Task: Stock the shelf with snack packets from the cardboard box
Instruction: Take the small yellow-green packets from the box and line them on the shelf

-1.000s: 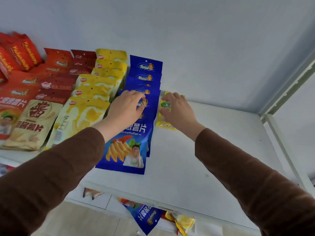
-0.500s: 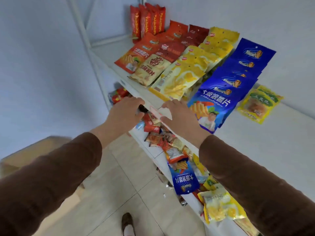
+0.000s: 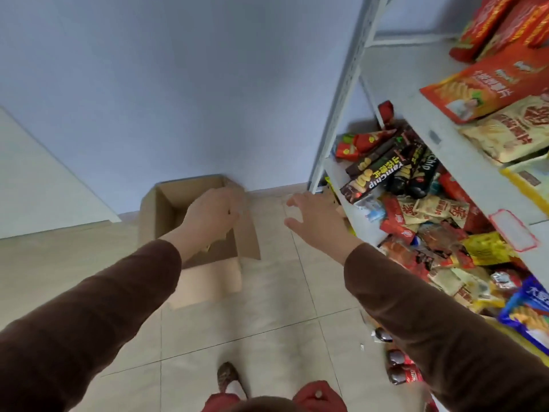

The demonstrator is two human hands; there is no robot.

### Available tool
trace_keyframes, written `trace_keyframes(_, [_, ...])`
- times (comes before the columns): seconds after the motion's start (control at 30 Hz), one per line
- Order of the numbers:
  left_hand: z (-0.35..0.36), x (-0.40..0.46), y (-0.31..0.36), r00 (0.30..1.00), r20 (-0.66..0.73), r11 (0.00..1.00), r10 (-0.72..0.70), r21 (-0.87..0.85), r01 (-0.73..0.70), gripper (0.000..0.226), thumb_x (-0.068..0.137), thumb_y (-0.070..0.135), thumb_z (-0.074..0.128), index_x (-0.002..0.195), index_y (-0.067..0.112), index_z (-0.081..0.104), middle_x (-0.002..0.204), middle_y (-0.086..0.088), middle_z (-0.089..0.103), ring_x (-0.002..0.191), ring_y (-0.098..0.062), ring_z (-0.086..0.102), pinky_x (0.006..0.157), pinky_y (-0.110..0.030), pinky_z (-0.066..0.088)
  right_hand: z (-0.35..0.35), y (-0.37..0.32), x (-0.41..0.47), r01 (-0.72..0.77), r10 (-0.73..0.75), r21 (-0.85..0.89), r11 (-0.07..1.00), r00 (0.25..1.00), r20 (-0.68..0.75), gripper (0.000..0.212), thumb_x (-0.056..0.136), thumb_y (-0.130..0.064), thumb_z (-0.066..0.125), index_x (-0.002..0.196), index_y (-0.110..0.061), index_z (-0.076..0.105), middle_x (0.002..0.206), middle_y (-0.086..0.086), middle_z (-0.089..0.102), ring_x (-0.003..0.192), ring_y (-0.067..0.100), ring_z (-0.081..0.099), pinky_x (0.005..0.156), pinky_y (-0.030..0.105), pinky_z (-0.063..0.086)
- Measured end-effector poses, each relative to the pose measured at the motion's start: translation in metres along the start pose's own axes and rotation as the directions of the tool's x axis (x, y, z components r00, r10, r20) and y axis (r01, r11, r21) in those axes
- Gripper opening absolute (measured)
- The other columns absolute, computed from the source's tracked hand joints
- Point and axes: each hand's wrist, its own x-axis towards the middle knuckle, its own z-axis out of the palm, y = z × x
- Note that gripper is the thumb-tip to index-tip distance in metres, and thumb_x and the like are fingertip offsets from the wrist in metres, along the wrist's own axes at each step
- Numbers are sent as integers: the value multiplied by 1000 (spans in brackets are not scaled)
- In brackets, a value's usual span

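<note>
An open cardboard box (image 3: 205, 281) stands on the tiled floor by the wall. My left hand (image 3: 212, 217) hangs over its opening, fingers loosely curled, holding nothing; a bit of yellow shows under the wrist inside the box. My right hand (image 3: 316, 223) is stretched out to the right of the box with fingers spread and empty. The white metal shelf (image 3: 454, 156) is at the right, its upper board carrying red (image 3: 487, 84) and beige snack packets (image 3: 511, 129). The lower board holds a heap of mixed packets (image 3: 421, 221).
The shelf's upright post (image 3: 341, 93) stands just right of my right hand. A blue packet (image 3: 531, 310) lies at the lower shelf's near end. Small dark packets (image 3: 398, 370) lie on the floor by the shelf foot. My shoe (image 3: 227, 379) shows at the bottom.
I have turned from the shelf down toward the floor. Both hands left the shelf edge and now reach toward the cardboard box, the left one over its opening.
</note>
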Motion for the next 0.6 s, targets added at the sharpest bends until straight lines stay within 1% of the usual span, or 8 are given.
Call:
trace_keyframes(0.13, [3, 3, -97, 994, 51, 995, -101, -14, 102, 34, 91, 29, 62, 123, 19, 65, 113, -1, 66, 107, -24, 61, 90, -45, 52, 52, -54, 59, -11, 3, 61, 998, 991, 132, 42, 95, -35, 60, 135, -21, 55, 131, 3, 57, 123, 24, 49, 98, 40, 45])
trace_keyframes(0.27, [23, 24, -172, 973, 103, 976, -207, -39, 212, 34, 93, 29, 63, 125, 20, 63, 116, -1, 65, 107, -23, 60, 90, -40, 51, 104, -82, 122, -33, 14, 76, 997, 972, 233, 40, 97, -33, 57, 134, -19, 55, 128, 5, 58, 121, 26, 51, 99, 42, 46])
trace_keyframes(0.33, [37, 41, -206, 961, 131, 967, -242, -54, 251, 35, 94, 29, 63, 128, 19, 62, 120, -2, 64, 111, -23, 59, 93, -37, 48, 133, -88, 156, -78, 46, 113, 991, 964, 264, 36, 97, -33, 58, 129, -16, 57, 123, 6, 61, 114, 26, 55, 95, 42, 49])
trace_keyframes(0.4, [55, 60, -238, 948, 158, 956, -276, -53, 288, 35, 95, 29, 62, 129, 19, 61, 125, -1, 63, 114, -22, 58, 95, -36, 46, 166, -92, 192, -128, 74, 175, 976, 956, 285, 37, 98, -33, 58, 130, -15, 57, 123, 5, 62, 110, 25, 59, 92, 39, 51])
trace_keyframes(0.5, [87, 97, -287, 929, 194, 942, -316, -52, 332, 35, 96, 28, 60, 130, 18, 60, 125, -1, 63, 114, -22, 58, 95, -35, 45, 225, -94, 252, -238, 143, 264, 935, 932, 334, 43, 97, -36, 59, 136, -18, 52, 128, 0, 60, 108, 19, 58, 88, 31, 46])
trace_keyframes(0.53, [100, 108, -302, 920, 207, 935, -332, -54, 349, 35, 96, 28, 60, 130, 19, 59, 124, -2, 63, 114, -22, 58, 94, -35, 46, 247, -94, 271, -277, 169, 281, 919, 920, 354, 44, 97, -37, 59, 137, -19, 51, 129, 0, 59, 109, 19, 58, 88, 31, 46])
trace_keyframes(0.6, [129, 133, -334, 906, 235, 926, -352, -51, 373, 35, 96, 28, 60, 130, 19, 58, 123, -2, 62, 114, -23, 57, 94, -36, 46, 293, -91, 306, -326, 207, 292, 899, 905, 373, 51, 97, -41, 59, 142, -20, 47, 135, 2, 57, 120, 23, 57, 97, 35, 48])
